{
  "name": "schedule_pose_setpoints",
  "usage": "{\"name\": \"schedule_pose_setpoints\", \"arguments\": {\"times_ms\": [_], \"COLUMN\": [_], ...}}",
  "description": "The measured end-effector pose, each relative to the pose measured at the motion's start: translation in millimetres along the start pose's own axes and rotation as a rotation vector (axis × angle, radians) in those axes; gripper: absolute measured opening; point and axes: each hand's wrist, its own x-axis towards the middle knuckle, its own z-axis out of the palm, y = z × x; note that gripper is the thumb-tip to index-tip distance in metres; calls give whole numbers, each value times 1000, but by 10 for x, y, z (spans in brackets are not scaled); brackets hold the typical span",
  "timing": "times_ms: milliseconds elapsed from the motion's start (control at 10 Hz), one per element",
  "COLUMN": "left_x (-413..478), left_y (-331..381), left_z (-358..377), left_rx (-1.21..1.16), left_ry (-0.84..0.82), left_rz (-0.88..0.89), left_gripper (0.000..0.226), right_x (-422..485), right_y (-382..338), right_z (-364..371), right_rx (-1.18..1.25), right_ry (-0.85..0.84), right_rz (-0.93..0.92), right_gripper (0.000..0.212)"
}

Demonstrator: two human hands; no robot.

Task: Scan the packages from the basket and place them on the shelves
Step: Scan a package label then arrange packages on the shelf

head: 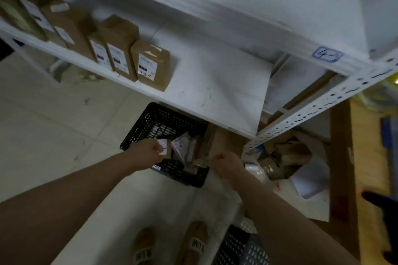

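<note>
Over black basket (140, 129), left hand (148, 154) grip pinching labelled package (163, 146), right hand (227, 164) grip unclear, fingertips blurred

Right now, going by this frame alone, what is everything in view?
shelf unit: one, white, ahead
boxes: at least five, brown with white labels, in a row on the middle shelf, left
basket: one, black, on the floor below the shelf
packages: several, white and brown, inside the basket
loose boxes: a heap, brown, on the floor right of the basket
second basket: one, dark grey, bottom edge
sandals: two, tan, bottom centre
left hand: grips a small labelled package in the basket
right hand: curled at the basket's right rim; its hold is unclear
</note>
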Motion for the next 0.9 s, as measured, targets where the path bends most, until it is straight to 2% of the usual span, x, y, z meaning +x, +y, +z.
{"name": "schedule_pose_setpoints", "arguments": {"times_ms": [100,200,300,500,600,700,800,900], "left_x": [222,504,793,1522,1931,2692,3320,3794], "left_y": [-384,-711,-878,-979,-1043,-1296,-1428,-1484], "left_z": [254,470,629,865,951,1196,1474,1694], "left_rx": [-92,-117,-128,-266,-372,-540,-727,-665], "left_ry": [-23,-39,-21,6,3,28,54,95], "left_rz": [-91,-170,-220,-236,-235,-280,-288,-218], "left_gripper": [13,27,31,6,26,59,66,74], "right_x": [412,796,1149,1948,2381,2850,3371,3814], "right_y": [298,493,513,343,342,381,396,374], "right_z": [248,480,700,1098,1259,1401,1478,1495], "right_rx": [-31,-78,-152,-300,-325,-319,-340,-368], "right_ry": [-54,-118,-172,-193,-129,-67,-13,-36], "right_rz": [51,71,66,-12,-55,-90,-143,-180], "right_gripper": [28,27,15,9,25,34,40,58]}}
